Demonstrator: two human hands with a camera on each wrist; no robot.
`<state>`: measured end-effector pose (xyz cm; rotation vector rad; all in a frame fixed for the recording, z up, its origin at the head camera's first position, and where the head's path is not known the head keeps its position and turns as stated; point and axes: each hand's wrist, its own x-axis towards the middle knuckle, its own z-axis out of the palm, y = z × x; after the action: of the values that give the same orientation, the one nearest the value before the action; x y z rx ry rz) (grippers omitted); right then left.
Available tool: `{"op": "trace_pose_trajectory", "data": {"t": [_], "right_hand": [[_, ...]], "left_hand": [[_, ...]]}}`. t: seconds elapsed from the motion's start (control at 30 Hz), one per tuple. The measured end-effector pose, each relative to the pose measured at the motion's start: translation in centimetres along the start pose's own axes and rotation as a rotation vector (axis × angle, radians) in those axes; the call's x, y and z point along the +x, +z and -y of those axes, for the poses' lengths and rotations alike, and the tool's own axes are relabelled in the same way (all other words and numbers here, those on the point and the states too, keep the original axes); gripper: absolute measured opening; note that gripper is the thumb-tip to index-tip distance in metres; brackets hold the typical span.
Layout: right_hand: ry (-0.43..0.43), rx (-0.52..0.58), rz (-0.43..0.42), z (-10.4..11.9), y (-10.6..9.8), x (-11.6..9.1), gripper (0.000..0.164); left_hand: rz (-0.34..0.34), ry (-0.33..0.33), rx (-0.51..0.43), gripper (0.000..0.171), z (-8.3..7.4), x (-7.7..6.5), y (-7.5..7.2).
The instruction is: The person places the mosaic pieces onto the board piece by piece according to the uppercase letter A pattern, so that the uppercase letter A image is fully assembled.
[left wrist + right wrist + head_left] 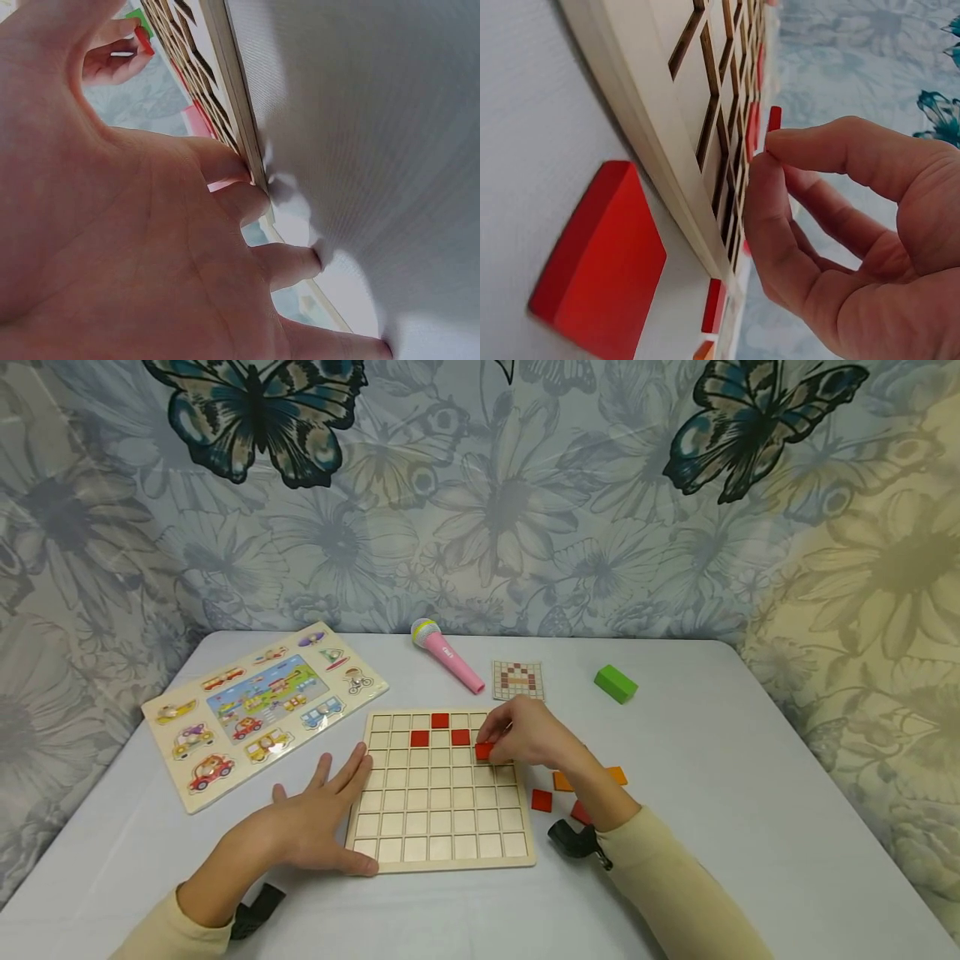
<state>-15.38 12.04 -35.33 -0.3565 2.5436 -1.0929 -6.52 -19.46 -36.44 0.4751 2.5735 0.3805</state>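
Observation:
A wooden grid board point(442, 863) lies flat on the white table, with red square tiles point(440, 721) set in a few cells of its top rows. My right hand point(528, 733) pinches another red tile point(775, 118) between thumb and index finger, just over the board's upper right cells. In the right wrist view that tile stands on edge at the fingertips. Spread along the board's left side, my left hand point(315, 818) touches its edge, thumb at the lower corner. The left wrist view shows its fingertips point(319, 259) resting on the table beside the board.
Loose red tiles point(542, 800) and orange tiles point(562, 781) lie right of the board, partly under the right forearm. Behind are a small pattern card point(517, 680), a pink toy microphone point(450, 658) and a green block point(616, 683). A picture puzzle board point(262, 710) lies at left.

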Motion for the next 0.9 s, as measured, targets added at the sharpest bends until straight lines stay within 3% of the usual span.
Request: {"op": "trace_pose_trajectory", "data": {"t": [0.37, 0.9], "right_hand": [[0.029, -0.019, 0.021, 0.43, 0.49, 0.37, 0.02], [0.008, -0.147, 0.012, 1.05, 0.76, 0.48, 0.019]], "left_hand": [[-0.006, 0.002, -0.002, 0.139, -0.09, -0.08, -0.01], [-0.009, 0.002, -0.001, 0.14, -0.06, -0.06, 0.03]]}}
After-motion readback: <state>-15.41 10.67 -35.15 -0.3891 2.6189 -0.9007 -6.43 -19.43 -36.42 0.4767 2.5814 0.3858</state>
